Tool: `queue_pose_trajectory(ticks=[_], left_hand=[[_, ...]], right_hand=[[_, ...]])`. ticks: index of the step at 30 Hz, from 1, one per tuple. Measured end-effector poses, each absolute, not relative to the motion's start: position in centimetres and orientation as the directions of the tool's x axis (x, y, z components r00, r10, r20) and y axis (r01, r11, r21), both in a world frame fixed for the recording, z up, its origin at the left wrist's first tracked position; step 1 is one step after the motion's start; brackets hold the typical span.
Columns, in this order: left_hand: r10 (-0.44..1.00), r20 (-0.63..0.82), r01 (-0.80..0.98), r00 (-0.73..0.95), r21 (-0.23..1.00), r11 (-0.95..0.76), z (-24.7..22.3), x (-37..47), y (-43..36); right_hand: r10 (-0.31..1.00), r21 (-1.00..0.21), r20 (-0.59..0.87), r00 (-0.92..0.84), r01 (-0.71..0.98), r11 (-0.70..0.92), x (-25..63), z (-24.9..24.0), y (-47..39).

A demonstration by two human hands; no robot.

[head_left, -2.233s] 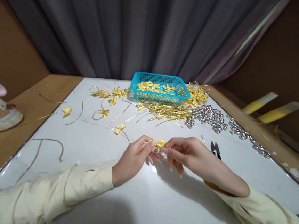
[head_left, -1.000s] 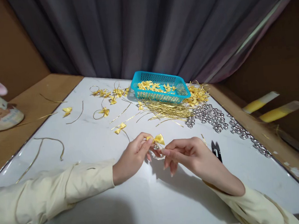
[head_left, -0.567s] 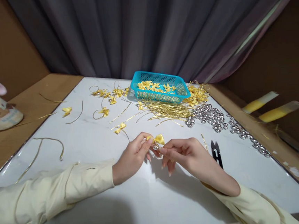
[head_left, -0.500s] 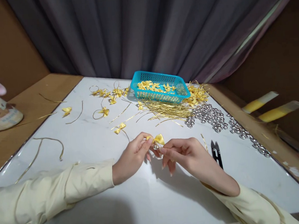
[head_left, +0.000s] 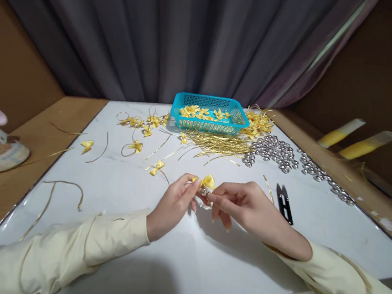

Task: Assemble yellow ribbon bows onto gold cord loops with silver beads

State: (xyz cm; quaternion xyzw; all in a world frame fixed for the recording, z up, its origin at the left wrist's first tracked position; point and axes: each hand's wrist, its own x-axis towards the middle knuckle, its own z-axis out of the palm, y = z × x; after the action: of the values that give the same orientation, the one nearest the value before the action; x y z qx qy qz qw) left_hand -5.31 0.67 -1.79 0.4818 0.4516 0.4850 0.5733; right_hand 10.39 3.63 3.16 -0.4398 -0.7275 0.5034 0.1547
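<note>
a left hand [head_left: 173, 206] gripped a yellow satin bow [head_left: 208, 181] just below frame centre, seemingly half-made, as a right hand [head_left: 240, 202] pinched something unclear beside a round silver bead [head_left: 204, 192], gold-looped yellow bows [head_left: 137, 146] upper left apparently finished, loose ones [head_left: 193, 111] in a turquoise plastic basket [head_left: 245, 122] seemingly left to do.

The table [head_left: 344, 239] is brightly lit, with a pale glare below the left hand [head_left: 174, 208]; the curtain [head_left: 145, 41] stays dim. Soft-edged shadows lie on the near side of the left hand and the right hand [head_left: 247, 206], so light seems to come from above and beyond. Beads [head_left: 275, 151] glint. Wide-angle distortion stretches the mug [head_left: 0, 150] and tubes [head_left: 367, 145]; detail between the hands blurs.
</note>
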Motion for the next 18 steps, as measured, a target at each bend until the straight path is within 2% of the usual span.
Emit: queue_pose_trajectory(ticks=[7, 18], left_hand=[[0.995, -0.036, -0.006, 0.088, 0.999, 0.037, -2.14, -5.37, 0.62], [0.997, 0.002, -0.101, 0.077, 0.995, 0.006, -1.69, -5.14, 0.72]], right_hand=[[0.799, -0.877, -0.193, -0.57, 0.465, 0.119, 10.23, 3.31, 3.39], [0.83, -0.916, -0.195, -0.523, 0.4, 0.037, 10.24, 3.48, 3.21]])
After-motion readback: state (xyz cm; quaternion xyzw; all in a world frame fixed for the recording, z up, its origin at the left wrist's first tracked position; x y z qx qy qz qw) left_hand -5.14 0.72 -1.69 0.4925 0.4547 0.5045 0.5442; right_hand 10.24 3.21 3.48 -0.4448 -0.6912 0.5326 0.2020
